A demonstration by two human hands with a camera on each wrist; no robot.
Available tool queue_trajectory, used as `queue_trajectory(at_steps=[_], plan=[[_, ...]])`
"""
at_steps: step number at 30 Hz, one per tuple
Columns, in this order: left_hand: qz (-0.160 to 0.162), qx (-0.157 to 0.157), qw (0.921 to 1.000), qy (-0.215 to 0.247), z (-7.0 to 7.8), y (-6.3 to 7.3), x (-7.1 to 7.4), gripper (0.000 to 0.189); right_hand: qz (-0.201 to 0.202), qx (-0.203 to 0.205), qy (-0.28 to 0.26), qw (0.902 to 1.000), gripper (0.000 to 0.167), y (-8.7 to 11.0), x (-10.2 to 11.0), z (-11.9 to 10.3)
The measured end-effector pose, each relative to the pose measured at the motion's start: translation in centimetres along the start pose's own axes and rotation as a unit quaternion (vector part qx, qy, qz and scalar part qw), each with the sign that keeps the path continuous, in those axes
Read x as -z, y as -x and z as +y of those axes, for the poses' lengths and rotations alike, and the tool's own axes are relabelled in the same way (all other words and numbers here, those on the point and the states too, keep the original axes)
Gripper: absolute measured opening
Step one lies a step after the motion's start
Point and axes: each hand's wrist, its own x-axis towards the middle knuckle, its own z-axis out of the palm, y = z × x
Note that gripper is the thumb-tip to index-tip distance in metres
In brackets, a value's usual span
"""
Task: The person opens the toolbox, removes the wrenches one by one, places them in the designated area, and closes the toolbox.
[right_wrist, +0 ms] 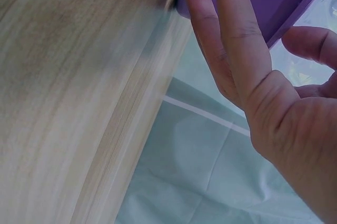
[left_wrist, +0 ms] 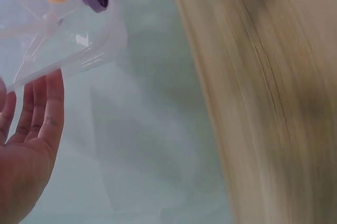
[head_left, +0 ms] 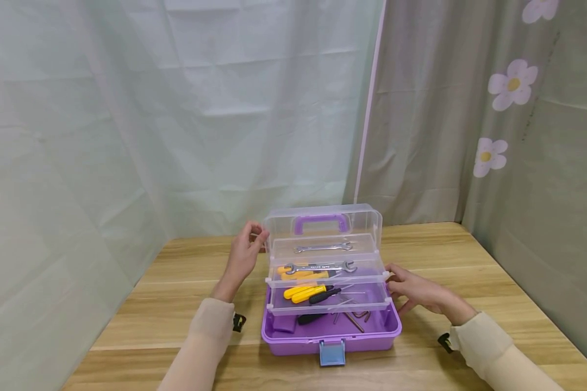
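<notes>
A purple toolbox (head_left: 372, 342) stands on the table with its clear lid (head_left: 281, 222) raised and its clear trays fanned out. My left hand (head_left: 247, 250) is at the lid's left edge; in the left wrist view its fairly straight fingers (left_wrist: 52, 108) reach the clear plastic. Beside the box's right wall is my right hand (head_left: 416, 288), its fingers extended along the purple side in the right wrist view. The trays carry a large wrench (head_left: 320, 267), a smaller wrench (head_left: 323, 247) and several yellow-handled screwdrivers (head_left: 309, 294). Hex keys (head_left: 354, 322) and a black handle (head_left: 309, 319) lie in the base.
The wooden table (head_left: 176, 315) extends around the box. A blue latch (head_left: 332, 353) hangs down at the box's front. Light curtains (head_left: 254, 108) close off the back and sides. A purple carry handle (head_left: 321, 218) is on the lid.
</notes>
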Motion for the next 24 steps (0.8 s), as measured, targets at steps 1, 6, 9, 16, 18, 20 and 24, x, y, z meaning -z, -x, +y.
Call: queue_trajectory(at_steps=[1, 6, 9, 16, 18, 20, 24], plan=[[0.0, 0.003, 1.0, 0.006, -0.1, 0.05, 0.02, 0.018, -0.001, 0.0, 0.0, 1.0, 0.042, 0.0, -0.02, 0.04], [-0.018, 0.021, 0.999, 0.036, -0.33, 0.18, 0.39, 0.017, -0.001, 0.0, 0.002, 1.0, 0.042, 0.05, -0.11, 0.13], [-0.036, 0.029, 0.998, 0.042, -0.36, 0.24, 0.75, 0.02, -0.001, 0.0, 0.001, 1.0, 0.044, 0.06, -0.13, 0.14], [-0.046, 0.034, 0.9976, 0.039, -0.37, 0.24, 0.83, 0.027, -0.001, 0.001, -0.003, 1.0, 0.052, 0.31, 0.05, 0.17], [-0.046, 0.039, 0.9975, 0.037, -0.28, 0.21, 0.81, 0.026, -0.001, 0.0, -0.005, 1.0, 0.055, 0.38, 0.07, 0.11], [-0.045, 0.044, 0.9974, 0.034, -0.3, 0.17, 0.78, 0.026, -0.001, -0.001, -0.005, 1.0, 0.058, 0.39, 0.07, 0.08], [-0.045, 0.05, 0.9972, 0.032, -0.6, 0.0, 0.7, 0.027, -0.002, -0.003, -0.002, 1.0, 0.056, 0.31, 0.02, 0.06]])
